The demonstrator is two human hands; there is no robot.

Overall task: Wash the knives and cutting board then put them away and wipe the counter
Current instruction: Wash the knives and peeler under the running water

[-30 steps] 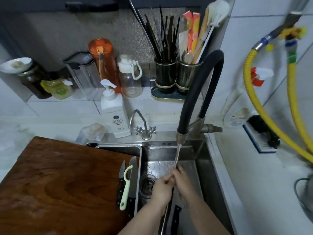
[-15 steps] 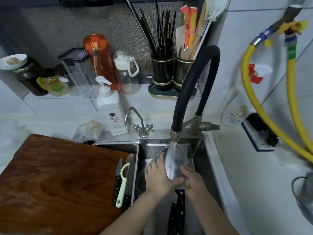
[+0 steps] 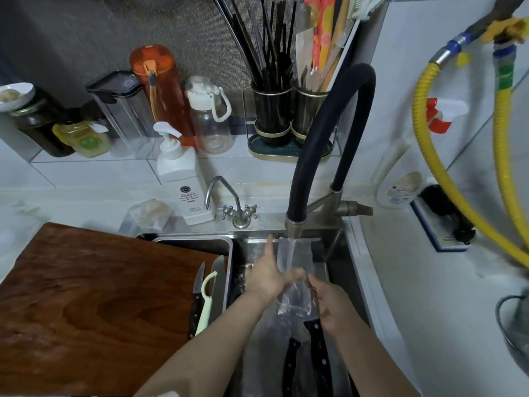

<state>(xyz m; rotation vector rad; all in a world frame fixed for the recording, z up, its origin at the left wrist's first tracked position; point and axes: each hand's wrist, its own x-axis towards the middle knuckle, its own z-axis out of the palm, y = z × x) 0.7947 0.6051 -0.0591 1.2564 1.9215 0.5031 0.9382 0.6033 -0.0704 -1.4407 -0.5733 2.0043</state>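
We hold a broad steel cleaver with a black riveted handle (image 3: 297, 285) under the stream from the black gooseneck faucet (image 3: 320, 156), over the steel sink (image 3: 337, 245). Our left hand (image 3: 267, 272) lies spread flat against the blade; our right hand (image 3: 332, 303) grips it near the handle. Two small knives (image 3: 207, 285) rest beside the brown wooden cutting board (image 3: 94, 305).

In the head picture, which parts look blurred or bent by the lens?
Head view: the cleaver blade under the running water smears into streaks; both hands look soft; the wide lens bows the yellow hose and the cutting board edge.
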